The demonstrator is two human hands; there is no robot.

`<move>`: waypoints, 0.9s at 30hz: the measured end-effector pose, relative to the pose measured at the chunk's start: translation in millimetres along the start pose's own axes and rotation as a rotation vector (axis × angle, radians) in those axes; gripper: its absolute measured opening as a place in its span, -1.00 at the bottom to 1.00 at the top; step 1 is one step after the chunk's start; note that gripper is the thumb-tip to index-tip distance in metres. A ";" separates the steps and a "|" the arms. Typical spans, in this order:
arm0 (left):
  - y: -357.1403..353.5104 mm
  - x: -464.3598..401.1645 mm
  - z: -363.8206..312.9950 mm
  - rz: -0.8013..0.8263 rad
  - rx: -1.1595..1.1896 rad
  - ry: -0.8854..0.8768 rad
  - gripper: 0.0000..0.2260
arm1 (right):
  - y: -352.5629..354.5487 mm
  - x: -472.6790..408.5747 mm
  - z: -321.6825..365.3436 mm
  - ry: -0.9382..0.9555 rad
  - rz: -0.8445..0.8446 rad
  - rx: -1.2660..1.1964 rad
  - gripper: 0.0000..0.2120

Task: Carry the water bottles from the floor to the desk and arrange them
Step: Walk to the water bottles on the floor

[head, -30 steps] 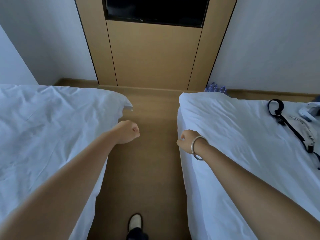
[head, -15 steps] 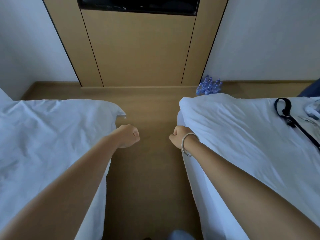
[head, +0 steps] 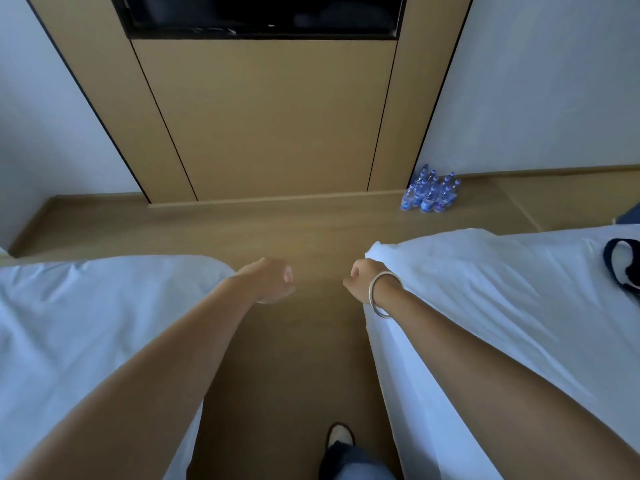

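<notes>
Pale shoe (head: 341, 435) and a dark trouser leg (head: 349, 460) stand nearest, on the wooden floor (head: 277, 358) of the aisle between two beds. White sheets cover the left bed (head: 86, 323) and the right bed (head: 502, 306), and both bare forearms reach forward over the aisle. The left hand (head: 268, 280) is blurred, its fingers curled into a loose fist with nothing in it, just beside the far corner of the left bed. The right hand (head: 358, 280) is likewise curled into a fist and carries nothing; it sits by the far corner of the right bed, and whether it touches the sheet cannot be told. A silver bangle (head: 381, 294) rings the right wrist. On the right bed, at the right edge of view, lies a dark strap (head: 620, 265). Farther off, the water bottles (head: 429, 194) stand upright in a tight cluster on the floor against the far wall, at the right foot of a tan wooden wall panel (head: 270, 116), well apart from both hands. A dark screen (head: 263, 12) is set in the top of the panel.
</notes>
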State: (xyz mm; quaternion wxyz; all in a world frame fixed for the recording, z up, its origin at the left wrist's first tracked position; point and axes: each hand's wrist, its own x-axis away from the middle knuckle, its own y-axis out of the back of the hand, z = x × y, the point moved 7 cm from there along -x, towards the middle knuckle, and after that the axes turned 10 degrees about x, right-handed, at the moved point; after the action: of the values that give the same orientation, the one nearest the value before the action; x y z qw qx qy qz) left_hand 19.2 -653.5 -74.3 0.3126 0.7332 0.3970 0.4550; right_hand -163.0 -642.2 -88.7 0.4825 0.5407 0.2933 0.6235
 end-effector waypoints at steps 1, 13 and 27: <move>9.0 -19.3 -3.2 -0.001 -0.002 0.001 -0.75 | 9.6 -19.5 -3.6 0.000 -0.007 -0.001 -0.87; 85.0 -201.2 2.0 -0.015 0.013 -0.021 -0.76 | 90.7 -192.7 -24.1 -0.068 -0.056 -0.077 -0.86; 210.0 -411.0 62.1 0.095 -0.122 -0.206 -0.75 | 130.8 -391.4 48.1 -0.220 -0.080 -0.118 -0.84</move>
State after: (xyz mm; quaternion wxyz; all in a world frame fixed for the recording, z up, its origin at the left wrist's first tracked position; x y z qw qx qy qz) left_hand 27.3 -1118.5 -98.6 0.3740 0.7736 0.2991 0.4150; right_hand -173.9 -1056.8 -114.0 0.5674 0.5642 0.2228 0.5569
